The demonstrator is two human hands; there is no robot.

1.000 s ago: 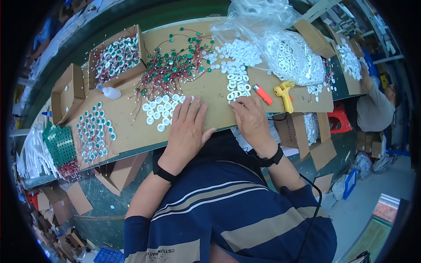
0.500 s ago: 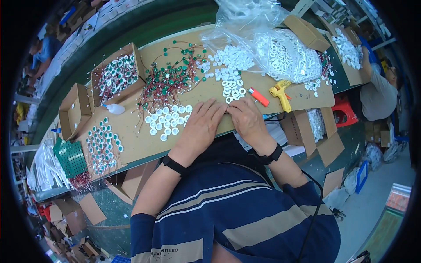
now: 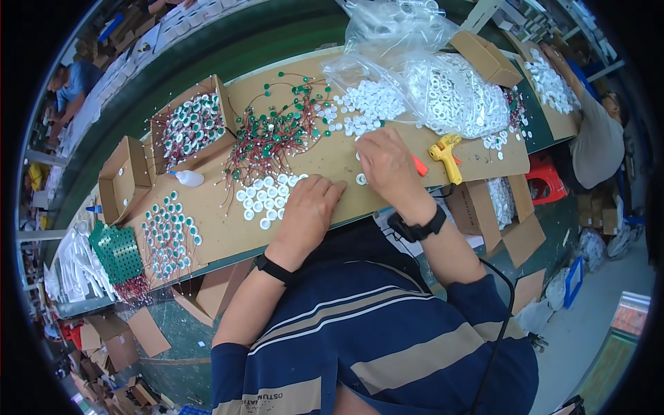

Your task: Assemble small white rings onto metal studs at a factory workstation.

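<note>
Two hands work at the near edge of the cardboard-covered surface (image 3: 207,228). I read the layout as staged for reach: small white round plastic discs (image 3: 266,197) clustered just left of the left hand (image 3: 308,207), the tangle of red-wired green parts (image 3: 277,135) beyond them. Left hand lies flat, fingers loosely spread, touching the cardboard and holding nothing. Right hand (image 3: 387,162) is curled, fingertips pinched near a single white disc (image 3: 360,179); I cannot tell whether it grips anything. Yellow glue gun (image 3: 446,155) lies right of it.
</note>
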